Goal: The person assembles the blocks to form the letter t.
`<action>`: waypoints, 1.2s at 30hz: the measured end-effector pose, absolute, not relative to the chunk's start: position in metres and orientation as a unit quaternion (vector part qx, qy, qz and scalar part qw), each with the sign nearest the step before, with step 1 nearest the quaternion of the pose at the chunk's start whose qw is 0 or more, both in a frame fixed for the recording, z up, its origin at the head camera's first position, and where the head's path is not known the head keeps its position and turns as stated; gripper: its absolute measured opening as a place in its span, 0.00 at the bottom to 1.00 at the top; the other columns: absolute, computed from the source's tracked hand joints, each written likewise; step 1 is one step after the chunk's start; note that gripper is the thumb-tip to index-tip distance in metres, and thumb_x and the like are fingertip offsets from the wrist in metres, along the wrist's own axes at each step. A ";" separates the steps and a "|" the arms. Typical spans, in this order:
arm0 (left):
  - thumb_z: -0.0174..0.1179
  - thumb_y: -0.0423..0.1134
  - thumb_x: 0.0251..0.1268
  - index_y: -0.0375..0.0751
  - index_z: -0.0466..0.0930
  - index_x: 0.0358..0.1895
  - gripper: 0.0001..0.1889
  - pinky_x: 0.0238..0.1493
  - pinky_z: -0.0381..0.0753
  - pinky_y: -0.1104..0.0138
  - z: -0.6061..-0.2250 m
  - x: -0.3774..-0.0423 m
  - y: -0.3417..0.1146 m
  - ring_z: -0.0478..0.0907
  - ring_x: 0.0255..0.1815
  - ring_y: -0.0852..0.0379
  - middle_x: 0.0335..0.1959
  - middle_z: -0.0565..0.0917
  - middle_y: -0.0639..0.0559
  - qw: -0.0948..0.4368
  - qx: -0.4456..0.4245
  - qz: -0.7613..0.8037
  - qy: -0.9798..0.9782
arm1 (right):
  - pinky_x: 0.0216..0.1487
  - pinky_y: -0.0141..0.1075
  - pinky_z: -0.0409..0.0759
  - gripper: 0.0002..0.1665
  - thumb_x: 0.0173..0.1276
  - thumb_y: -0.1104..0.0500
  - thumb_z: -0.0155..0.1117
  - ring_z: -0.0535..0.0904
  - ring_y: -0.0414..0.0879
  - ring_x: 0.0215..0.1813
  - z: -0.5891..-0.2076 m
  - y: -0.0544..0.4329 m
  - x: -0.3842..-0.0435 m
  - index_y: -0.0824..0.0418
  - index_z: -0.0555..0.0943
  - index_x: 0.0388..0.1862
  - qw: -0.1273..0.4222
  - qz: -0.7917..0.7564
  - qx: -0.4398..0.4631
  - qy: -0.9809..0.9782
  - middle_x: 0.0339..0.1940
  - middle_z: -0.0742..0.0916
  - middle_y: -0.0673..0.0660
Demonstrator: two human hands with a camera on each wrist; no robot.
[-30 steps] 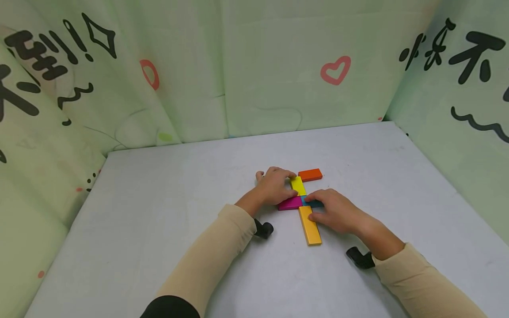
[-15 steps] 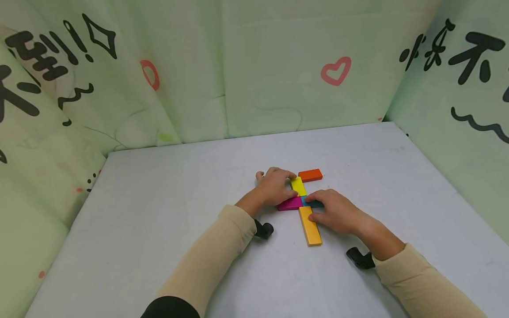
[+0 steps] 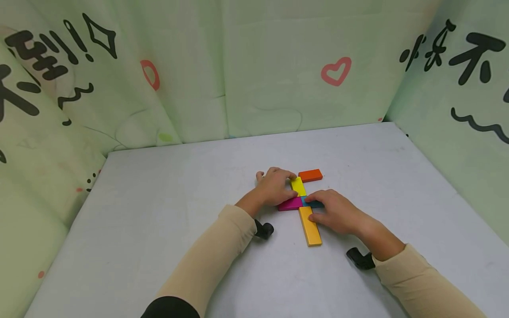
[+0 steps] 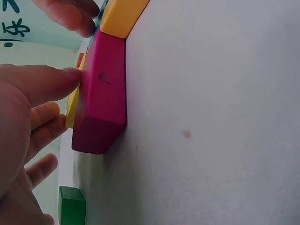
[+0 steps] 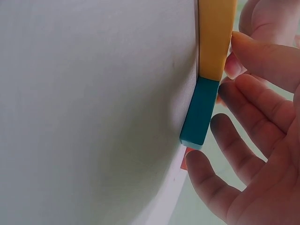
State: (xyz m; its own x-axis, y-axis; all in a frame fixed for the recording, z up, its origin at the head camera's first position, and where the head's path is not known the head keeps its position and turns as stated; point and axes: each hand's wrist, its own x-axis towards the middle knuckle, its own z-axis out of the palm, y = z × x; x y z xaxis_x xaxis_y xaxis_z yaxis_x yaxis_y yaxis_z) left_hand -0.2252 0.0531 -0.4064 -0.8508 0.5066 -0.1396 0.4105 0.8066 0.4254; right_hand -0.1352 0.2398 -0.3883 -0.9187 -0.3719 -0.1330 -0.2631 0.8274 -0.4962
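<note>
Coloured blocks form a cross on the table: yellow block (image 3: 298, 186) at the far side, magenta block (image 3: 290, 203) left, blue block (image 3: 317, 204) right, amber block (image 3: 310, 229) toward me. My left hand (image 3: 273, 186) touches the yellow block, forefinger at its far end and thumb at its near end. In the left wrist view, its thumb (image 4: 51, 83) overlaps the magenta block's upper edge. With relaxed fingers, my right hand (image 3: 338, 211) has its thumb on the amber block and forefinger on the blue one. The right wrist view shows its other fingers spread beside the blue block (image 5: 200, 112).
An orange-red block (image 3: 310, 175) lies just beyond the yellow one. A green block (image 4: 72, 206) shows low in the left wrist view, hidden in the head view. The white table (image 3: 179, 185) is bounded by printed green curtains (image 3: 270, 79). Black wrist cameras (image 3: 361, 258) sit close over the tabletop.
</note>
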 end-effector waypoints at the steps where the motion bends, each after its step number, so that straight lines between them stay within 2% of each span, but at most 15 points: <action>1: 0.64 0.52 0.67 0.55 0.77 0.67 0.26 0.67 0.52 0.43 -0.407 -0.225 0.053 0.60 0.71 0.52 0.64 0.77 0.59 0.124 0.243 0.194 0.942 | 0.63 0.57 0.71 0.25 0.67 0.59 0.70 0.73 0.61 0.60 -0.388 0.240 -0.135 0.67 0.79 0.60 0.112 -0.241 -0.167 0.949 0.57 0.82 0.62; 36: 0.62 0.50 0.68 0.55 0.77 0.67 0.24 0.68 0.51 0.43 -0.405 -0.224 0.054 0.58 0.72 0.53 0.64 0.77 0.59 0.135 0.241 0.192 0.942 | 0.63 0.57 0.71 0.26 0.66 0.59 0.71 0.73 0.61 0.61 -0.391 0.241 -0.135 0.67 0.79 0.60 0.109 -0.242 -0.173 0.949 0.57 0.82 0.62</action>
State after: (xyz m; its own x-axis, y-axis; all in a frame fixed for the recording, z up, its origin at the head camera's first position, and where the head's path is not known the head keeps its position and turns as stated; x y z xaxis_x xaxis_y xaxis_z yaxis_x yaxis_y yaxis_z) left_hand -0.2238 0.0538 -0.4054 -0.8476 0.5055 -0.1613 0.4023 0.8104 0.4260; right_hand -0.1350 0.2411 -0.3905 -0.9164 -0.3812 -0.1221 -0.2763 0.8231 -0.4962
